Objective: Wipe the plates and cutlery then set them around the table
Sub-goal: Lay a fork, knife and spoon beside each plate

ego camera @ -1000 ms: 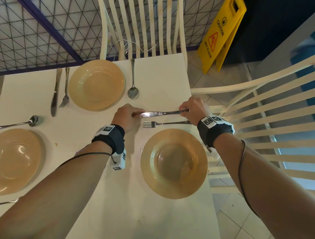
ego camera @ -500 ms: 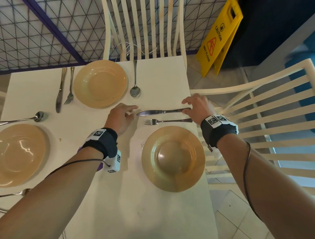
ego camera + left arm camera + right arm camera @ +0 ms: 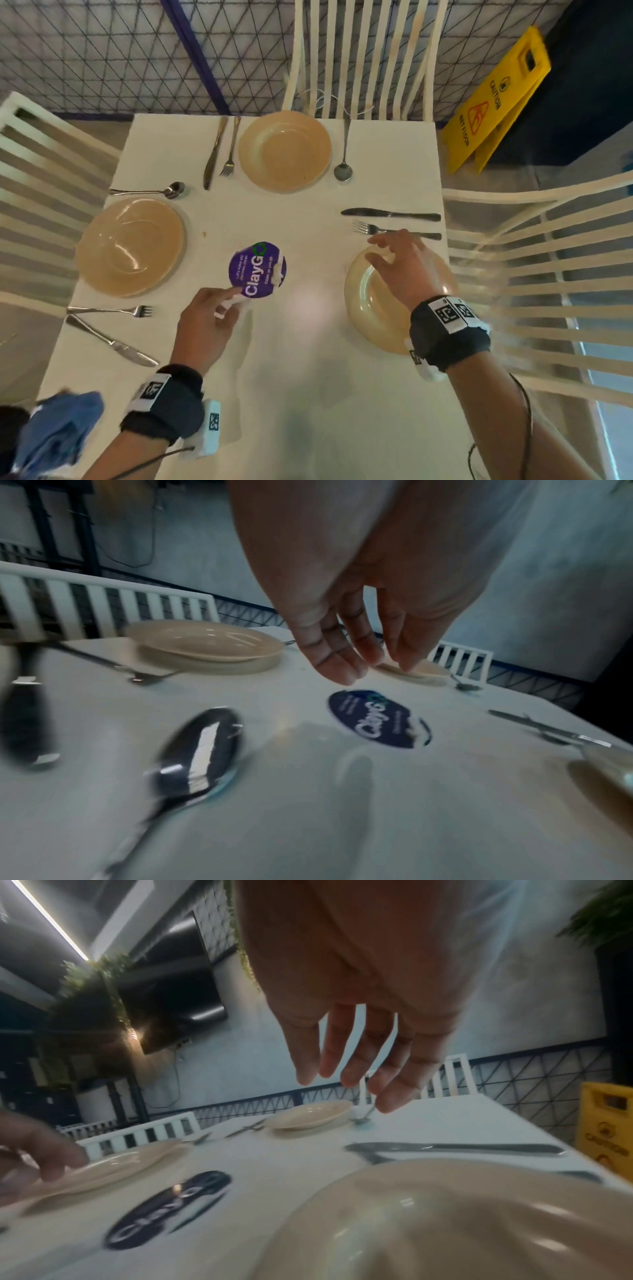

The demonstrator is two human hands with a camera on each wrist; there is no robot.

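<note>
White table (image 3: 308, 411), right hand (image 3: 400, 270) above plate (image 3: 370, 308)

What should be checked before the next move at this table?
1. Knife and fork laid beside the right plate: ok.
2. Spoon at the right plate: not ok; a loose spoon lies near the left wrist.
3. Right hand free: ok, open above that plate.
4. Left hand free: ok, open, fingertips by the purple sticker.
5. Far plate and left plate each with knife, fork, spoon: ok.
6. Cutlery wiped clean: cannot tell.
</note>
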